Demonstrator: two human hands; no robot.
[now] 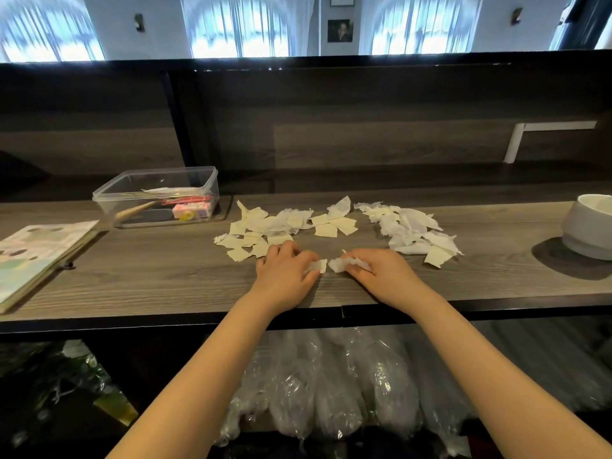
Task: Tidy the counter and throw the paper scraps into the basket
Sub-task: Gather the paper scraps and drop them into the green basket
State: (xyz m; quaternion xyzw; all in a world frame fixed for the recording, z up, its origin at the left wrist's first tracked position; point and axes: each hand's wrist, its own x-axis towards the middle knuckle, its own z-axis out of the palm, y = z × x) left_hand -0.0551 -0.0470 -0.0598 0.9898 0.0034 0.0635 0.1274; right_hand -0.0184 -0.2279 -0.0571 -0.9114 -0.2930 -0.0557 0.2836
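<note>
Left hand (284, 276) pinching a white scrap (318, 266), right hand (377, 276) bunching a crumpled scrap (344, 264), fingers curled to gather them. The other paper scraps (265, 231) lie spread over the surface (149, 273). That pale tub (589, 226) far right is probably my basket.

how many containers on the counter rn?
2. A clear plastic box at the back left, and a white round container at the right edge, cut off by the frame. Others may sit out of view.
</note>
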